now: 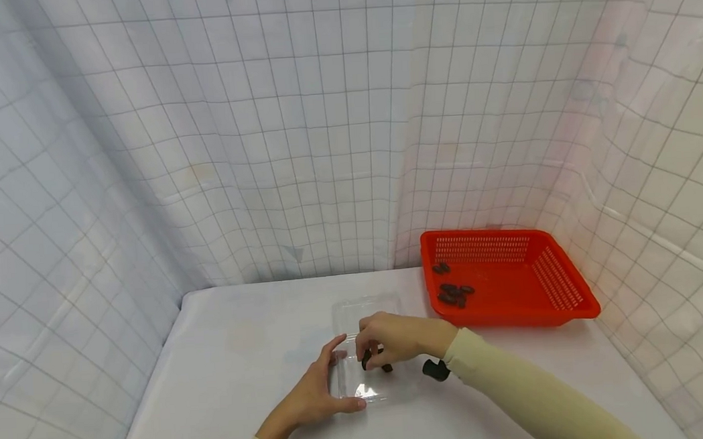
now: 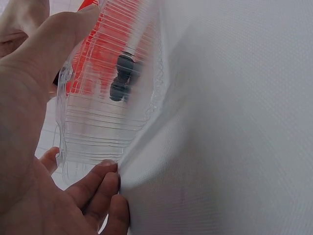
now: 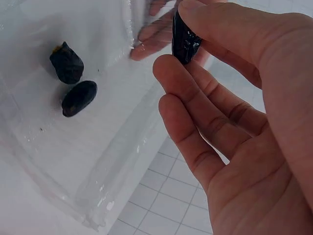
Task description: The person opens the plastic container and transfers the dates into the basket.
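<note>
My left hand grips the side of a clear plastic box, thumb at its front edge and fingers at the far corner. Over the box, my right hand pinches a shiny, dark, wrinkled oval fruit between thumb and fingertips. Two similar pieces lie close together on the box floor in the right wrist view: one dark fruit has a yellowish end, and the other dark fruit is smoother. Through the ribbed wall in the left wrist view, dark shapes are unclear.
The box's clear lid lies flat behind it on the white table. A red basket at the back right contains several dark oval pieces on its left side. White gridded sheeting stands around the table.
</note>
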Action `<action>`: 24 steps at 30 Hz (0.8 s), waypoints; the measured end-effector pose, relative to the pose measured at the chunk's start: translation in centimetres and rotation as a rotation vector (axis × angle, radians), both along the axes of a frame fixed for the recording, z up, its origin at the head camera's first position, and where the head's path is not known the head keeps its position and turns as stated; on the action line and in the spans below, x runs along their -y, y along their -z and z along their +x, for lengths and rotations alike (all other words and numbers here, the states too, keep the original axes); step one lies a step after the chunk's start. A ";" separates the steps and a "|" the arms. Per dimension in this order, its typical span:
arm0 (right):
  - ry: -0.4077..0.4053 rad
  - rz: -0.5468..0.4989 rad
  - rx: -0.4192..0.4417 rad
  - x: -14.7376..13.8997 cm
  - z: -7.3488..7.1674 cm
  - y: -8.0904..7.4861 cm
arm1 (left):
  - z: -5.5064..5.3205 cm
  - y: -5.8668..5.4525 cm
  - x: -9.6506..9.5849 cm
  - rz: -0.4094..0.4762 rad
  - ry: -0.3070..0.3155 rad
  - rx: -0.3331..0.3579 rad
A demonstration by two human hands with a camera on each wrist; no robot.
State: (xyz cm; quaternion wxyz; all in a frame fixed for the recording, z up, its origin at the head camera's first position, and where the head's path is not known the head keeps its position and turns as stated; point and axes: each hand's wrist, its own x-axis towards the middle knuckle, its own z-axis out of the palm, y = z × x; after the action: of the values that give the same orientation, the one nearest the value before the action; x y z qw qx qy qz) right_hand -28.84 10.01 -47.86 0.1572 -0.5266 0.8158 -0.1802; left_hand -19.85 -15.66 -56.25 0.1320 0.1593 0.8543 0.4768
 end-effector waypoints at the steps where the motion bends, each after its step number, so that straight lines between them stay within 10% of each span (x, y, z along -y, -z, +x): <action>1: 0.003 -0.007 -0.003 -0.2 0.0 0.0 | 0.1 0.0 -0.1 -0.001 -0.001 0.000; 24: 0.173 -0.077 -0.007 -4.4 -1.8 -3.0 | 0.3 -0.5 -0.1 -0.006 -0.010 -0.006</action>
State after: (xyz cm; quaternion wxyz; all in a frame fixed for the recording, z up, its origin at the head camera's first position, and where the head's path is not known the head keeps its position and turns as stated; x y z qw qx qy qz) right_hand -30.63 14.46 -44.88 0.1180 -0.4604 0.8512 -0.2225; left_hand -19.51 -15.58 -55.73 0.1274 0.1563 0.8569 0.4743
